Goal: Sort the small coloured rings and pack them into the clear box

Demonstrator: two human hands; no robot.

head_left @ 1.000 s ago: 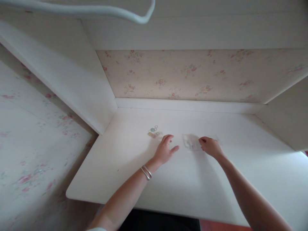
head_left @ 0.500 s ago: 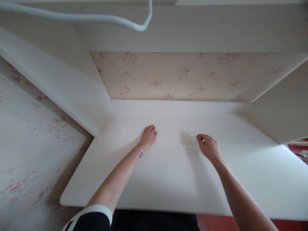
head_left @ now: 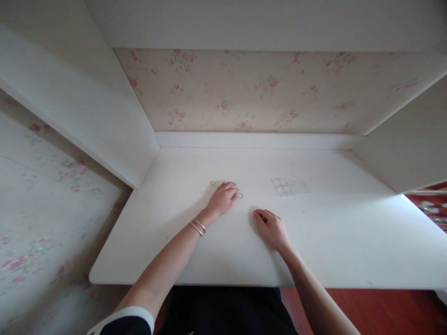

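Note:
My left hand (head_left: 224,198) is low over the white desktop (head_left: 216,251), a pair of silver bangles (head_left: 198,227) round its wrist. Its fingers are pinched together, with a small thin ring (head_left: 240,196) at their tips. Just beyond its knuckles lies another small pale ring (head_left: 213,184). My right hand (head_left: 271,228) rests on the desktop a little to the right, fingers curled and closed; anything inside them is hidden. Farther back on the right lies a clear plastic box (head_left: 282,187) divided into small compartments, its lid (head_left: 299,186) folded open to the right.
White side panels (head_left: 115,125) stand at both ends of the desk, with floral wallpaper (head_left: 251,93) along the back. A white upper panel (head_left: 244,23) hangs above. At the far right, some items (head_left: 431,207) show below the desk edge.
My right hand has moved left and toward me, uncovering the clear box. My left hand has shifted slightly right, and two rings now show near it. The view has tilted downward.

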